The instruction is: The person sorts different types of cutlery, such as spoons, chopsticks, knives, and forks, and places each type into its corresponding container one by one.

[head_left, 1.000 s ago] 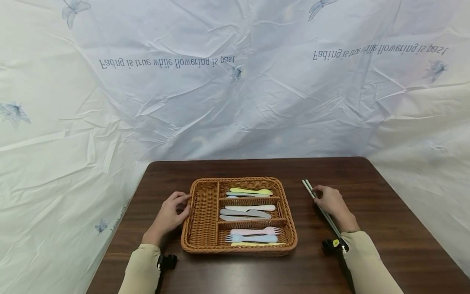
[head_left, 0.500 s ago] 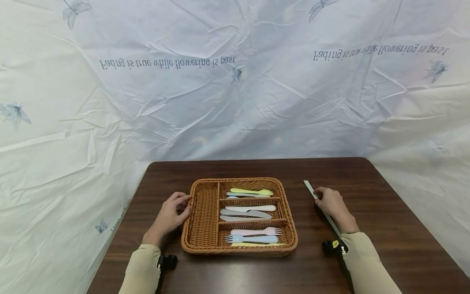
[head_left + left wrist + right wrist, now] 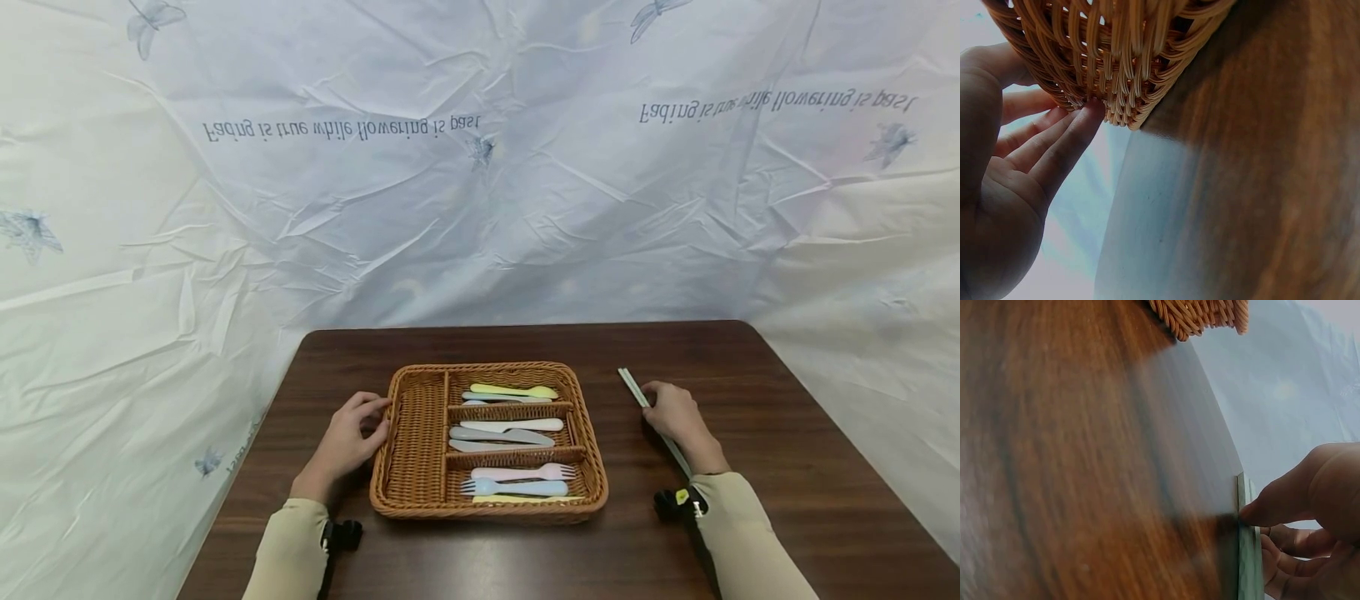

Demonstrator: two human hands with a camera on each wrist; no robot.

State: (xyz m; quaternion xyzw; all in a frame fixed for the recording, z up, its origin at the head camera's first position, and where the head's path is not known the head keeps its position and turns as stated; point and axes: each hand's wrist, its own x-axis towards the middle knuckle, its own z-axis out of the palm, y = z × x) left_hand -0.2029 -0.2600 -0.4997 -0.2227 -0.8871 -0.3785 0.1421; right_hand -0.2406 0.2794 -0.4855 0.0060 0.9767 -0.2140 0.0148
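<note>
A wicker cutlery basket [image 3: 408, 510] with compartments sits in the middle of the table. My left hand [image 3: 348, 437] touches the outside of its left end. In the left wrist view the fingers [image 3: 1063, 140] lie fairly straight against the woven wall. To the right of the basket, my right hand [image 3: 678, 417] pinches a pair of pale green chopsticks [image 3: 633, 387] between thumb and fingers. The chopsticks lie side by side, slanting back toward the wrist. In the right wrist view the thumb presses on the chopsticks [image 3: 1249, 562] low over the wood; their near ends are hidden.
Inside the basket, a yellow spoon [image 3: 517, 390] lies in the back compartment, grey and white knives [image 3: 502, 435] in the middle, and pink and blue forks [image 3: 521, 487] in front. The long left compartment [image 3: 416, 442] shows bare wicker. A white printed sheet [image 3: 480, 208] hangs behind the table [image 3: 637, 346].
The far ends of the chopsticks have come together from slightly apart. My right hand has shifted very slightly left. The left hand and the basket have stayed put.
</note>
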